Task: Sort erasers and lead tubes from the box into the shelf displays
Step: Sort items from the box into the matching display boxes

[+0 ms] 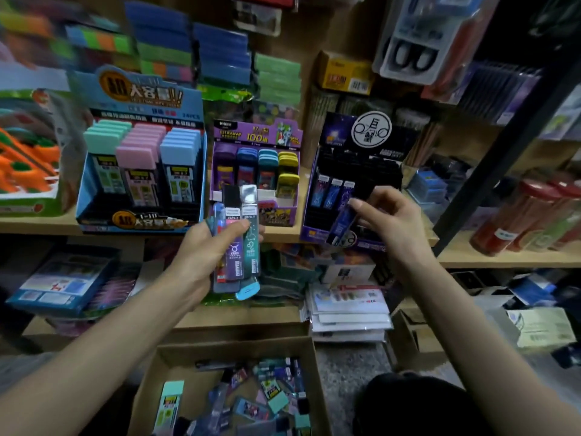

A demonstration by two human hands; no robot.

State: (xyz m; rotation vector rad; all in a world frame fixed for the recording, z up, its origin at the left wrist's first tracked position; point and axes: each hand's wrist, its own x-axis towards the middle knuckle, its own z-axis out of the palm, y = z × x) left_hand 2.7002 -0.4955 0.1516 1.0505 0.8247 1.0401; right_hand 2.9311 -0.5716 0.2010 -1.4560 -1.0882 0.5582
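My left hand (206,256) grips a fan of several lead tubes (240,243), purple, teal and pink, held upright in front of the shelf edge. My right hand (385,215) pinches a single dark blue lead tube (341,225), tilted, just in front of the black and purple display (355,184) that holds three similar blue tubes. Between the two hands stands a purple display (256,171) with coloured cases. A blue display (141,162) of green, pink and blue erasers stands at the left. Below, a cardboard box (232,347) holds several loose tubes and erasers (273,394).
A wooden shelf (283,236) carries the displays. Orange packs sit at the far left, red-capped tubes (528,215) at the right. A lower shelf holds flat packets (345,309) and a blue pack (63,284). A dark metal post (503,152) slants at the right.
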